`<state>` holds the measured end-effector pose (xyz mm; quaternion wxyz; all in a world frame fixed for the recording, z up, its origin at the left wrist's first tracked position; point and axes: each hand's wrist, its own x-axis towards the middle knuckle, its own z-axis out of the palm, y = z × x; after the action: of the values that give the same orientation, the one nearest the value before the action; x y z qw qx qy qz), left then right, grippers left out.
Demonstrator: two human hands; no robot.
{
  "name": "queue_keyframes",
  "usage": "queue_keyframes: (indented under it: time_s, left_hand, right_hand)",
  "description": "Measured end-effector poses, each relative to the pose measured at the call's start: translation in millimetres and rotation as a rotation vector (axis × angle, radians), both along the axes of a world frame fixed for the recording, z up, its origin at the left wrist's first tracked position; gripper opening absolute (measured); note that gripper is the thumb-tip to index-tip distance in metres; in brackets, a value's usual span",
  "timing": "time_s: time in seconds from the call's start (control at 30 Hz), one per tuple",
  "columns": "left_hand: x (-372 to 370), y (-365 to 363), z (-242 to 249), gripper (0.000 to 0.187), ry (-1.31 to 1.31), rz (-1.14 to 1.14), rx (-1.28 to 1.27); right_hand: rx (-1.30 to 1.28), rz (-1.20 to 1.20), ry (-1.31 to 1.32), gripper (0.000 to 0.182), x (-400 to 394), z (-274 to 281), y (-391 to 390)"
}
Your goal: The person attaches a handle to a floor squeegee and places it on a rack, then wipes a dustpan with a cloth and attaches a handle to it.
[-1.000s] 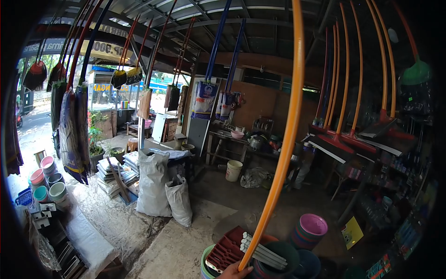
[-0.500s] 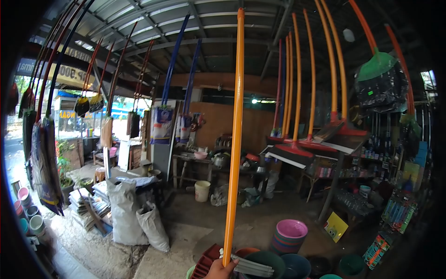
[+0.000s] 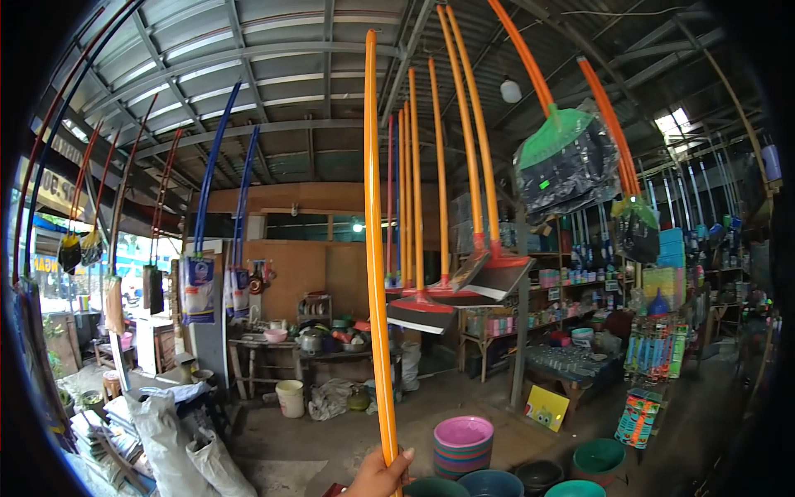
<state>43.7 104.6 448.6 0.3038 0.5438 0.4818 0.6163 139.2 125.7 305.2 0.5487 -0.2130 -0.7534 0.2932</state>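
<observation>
My left hand (image 3: 379,476) is at the bottom edge, closed around a long orange pole (image 3: 377,248). The thumb lies on the right side of the pole. The pole stands nearly upright, its capped top reaching toward the roof; its lower end is out of view. Just behind it hang several floor squeegees (image 3: 420,314) with similar orange handles. Near the hand on the floor are a stack of basins with a pink one on top (image 3: 464,431) and a blue bucket (image 3: 490,483). My right hand is out of sight.
Plastic-wrapped brooms (image 3: 567,157) hang at upper right, blue-handled mops (image 3: 199,286) at left. White sacks (image 3: 166,443) stand at lower left. A cream bucket (image 3: 290,399) sits before a cluttered table. A metal post (image 3: 521,348) rises at right, beside a yellow board (image 3: 546,407).
The view has turned right and upward, so the hanging goods appear farther left. The pole stays in my left hand and now tilts with its top to the left.
</observation>
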Motion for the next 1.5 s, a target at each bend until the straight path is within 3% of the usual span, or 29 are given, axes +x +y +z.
queue_keyframes:
  time_s: [0.07, 0.2, 0.27, 0.33, 0.4, 0.47, 0.53, 0.63, 0.73, 0.8, 0.93, 1.0, 1.07, 1.1, 1.23, 1.33, 1.5]
  left_hand:
    - [3.3, 15.8, 21.5, 0.037, 0.084, 0.002, -0.01]
    - [21.9, 38.7, 85.2, 0.04, 0.111, -0.105, 0.136]
    - [31.6, 52.2, 111.4, 0.039, 0.197, -0.093, 0.251]
    - [45.0, 58.7, 144.9, 0.034, 0.245, -0.09, 0.291]
    - [50.9, 66.8, 175.4, 0.038, 0.415, -0.036, 0.349]
    - [55.3, 84.0, 199.2, 0.042, 0.44, -0.025, 0.382]
    - [67.3, 64.3, 228.2, 0.059, 0.46, -0.03, 0.305]
    - [67.3, 55.6, 254.8, 0.075, 0.659, -0.007, 0.328]
    - [69.9, 39.4, 277.0, 0.083, 0.976, 0.114, 0.374]
    - [73.2, 32.6, 287.3, 0.085, 1.024, 0.091, 0.332]
    - [82.5, 25.7, 285.2, 0.089, 1.221, 0.014, 0.156]
    - [84.3, 21.9, 271.7, 0.099, 1.333, -0.024, 0.244]
    - [87.2, 13.2, 266.1, 0.105, 1.305, -0.131, -0.013]
    - [82.8, 21.6, 259.7, 0.109, 1.359, -0.153, 0.019]
    - [75.6, 22.1, 233.6, 0.112, 1.404, -0.195, -0.022]
    - [67.9, 24.6, 224.0, 0.112, 1.469, -0.224, -0.101]
    - [57.2, 18.4, 219.6, 0.114, 1.435, -0.227, -0.056]
  right_hand:
    - [0.162, -0.026, 0.091, 0.053, 5.2, 27.5, 11.6]
    - [-0.035, 0.112, 0.11, 0.059, 28.7, 105.2, 16.0]
    - [0.386, -0.023, 0.275, 0.062, 21.0, 115.4, 52.9]
    - [0.393, 0.002, 0.232, 0.068, 42.5, 169.2, 43.7]
    - [0.25, 0.22, 0.381, 0.063, 44.2, 190.4, 64.8]
    - [0.229, 0.183, 0.337, 0.066, 54.4, 218.3, 78.4]
    - [0.16, 0.141, 0.28, 0.072, 71.4, 255.1, 81.3]
    - [0.409, -0.006, 0.252, 0.074, 87.4, 303.0, 120.8]
    - [0.539, -0.064, 0.247, 0.077, 99.4, 350.1, 140.5]
    - [0.535, -0.02, 0.259, 0.072, 107.7, 373.9, 138.0]
    - [0.453, 0.068, 0.307, 0.073, 114.3, 387.0, 137.5]
    - [0.503, -0.074, 0.284, 0.073, 115.3, 382.5, 149.0]
    - [0.832, -0.392, 0.244, 0.073, 118.6, 375.9, 151.6]
    - [0.57, -0.174, 0.255, 0.073, 122.7, 368.9, 146.3]
    - [0.399, 0.036, 0.292, 0.075, 126.7, 354.3, 128.4]
    - [0.263, 0.047, 0.279, 0.076, 127.7, 354.7, 105.5]
    - [0.295, 0.037, 0.254, 0.076, 121.0, 347.3, 109.7]
